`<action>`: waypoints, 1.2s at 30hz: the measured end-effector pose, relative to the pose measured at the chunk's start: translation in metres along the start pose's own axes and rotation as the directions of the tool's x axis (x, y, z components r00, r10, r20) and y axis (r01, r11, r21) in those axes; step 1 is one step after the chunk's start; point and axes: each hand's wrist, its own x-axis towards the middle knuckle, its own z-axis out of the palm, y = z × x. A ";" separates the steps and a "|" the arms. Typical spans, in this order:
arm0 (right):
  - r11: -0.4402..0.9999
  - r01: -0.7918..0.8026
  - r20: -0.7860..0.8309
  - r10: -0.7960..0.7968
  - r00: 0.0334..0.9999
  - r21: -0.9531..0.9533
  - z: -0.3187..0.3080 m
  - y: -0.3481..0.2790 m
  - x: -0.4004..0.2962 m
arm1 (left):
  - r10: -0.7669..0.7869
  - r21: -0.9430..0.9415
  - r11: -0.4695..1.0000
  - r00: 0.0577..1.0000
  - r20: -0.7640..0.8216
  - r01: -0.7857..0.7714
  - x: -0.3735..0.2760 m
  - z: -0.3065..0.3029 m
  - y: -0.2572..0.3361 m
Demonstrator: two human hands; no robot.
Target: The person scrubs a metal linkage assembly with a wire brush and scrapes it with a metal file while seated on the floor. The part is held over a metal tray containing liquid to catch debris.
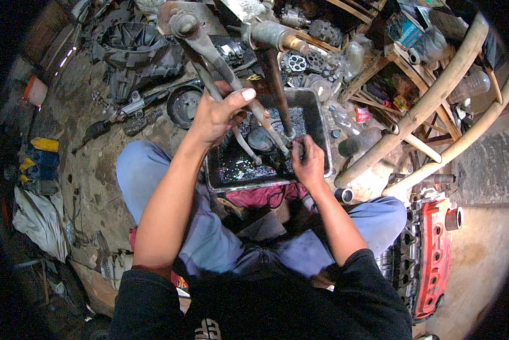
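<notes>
My left hand [226,112] is wrapped around the handles of a long metal tool, a puller or large pliers by its look [216,55], held over a black tray [327,140]. The tool's two thin ends reach down into the tray, beside a round metal part [259,139]. Near the right-hand end, at the foot of a dark upright rod [275,85], my right hand [309,161] has its fingers curled together; whether something small is between them is hidden. Dark, glinting liquid covers much of the tray's floor.
A bamboo ladder [416,110] leans at the right, above an engine cylinder head with a red cover [435,255]. A black bell-shaped housing [131,46] lies at the upper left, near a round pan [186,104]. Plastic bottles [358,142] stand right of the tray.
</notes>
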 end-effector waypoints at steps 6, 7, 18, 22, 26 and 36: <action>0.999 -0.009 0.043 0.007 0.999 0.047 -0.002 -0.009 0.005 | -0.021 0.008 1.000 0.999 -0.030 0.021 -0.002 -0.002 -0.002; 0.999 -0.010 0.029 0.009 1.000 0.043 -0.001 -0.010 0.006 | -0.019 0.023 1.000 1.000 -0.014 0.019 -0.002 -0.001 0.000; 0.999 0.015 0.053 -0.013 0.999 -0.042 -0.029 -0.020 0.008 | 0.007 0.033 0.999 1.000 -0.005 -0.007 -0.006 0.003 0.003; 1.000 0.001 0.083 -0.002 0.997 0.016 -0.033 -0.019 0.005 | -0.028 0.040 0.999 0.999 0.015 0.027 -0.008 0.001 0.008; 0.999 0.008 0.133 -0.014 0.991 0.047 -0.027 -0.022 0.002 | -0.017 0.061 0.998 1.000 0.024 0.015 -0.006 -0.002 0.005; 0.991 0.057 0.234 -0.027 0.972 -0.125 -0.029 -0.022 0.001 | 0.000 0.073 0.997 0.991 0.135 -0.010 -0.008 0.007 0.009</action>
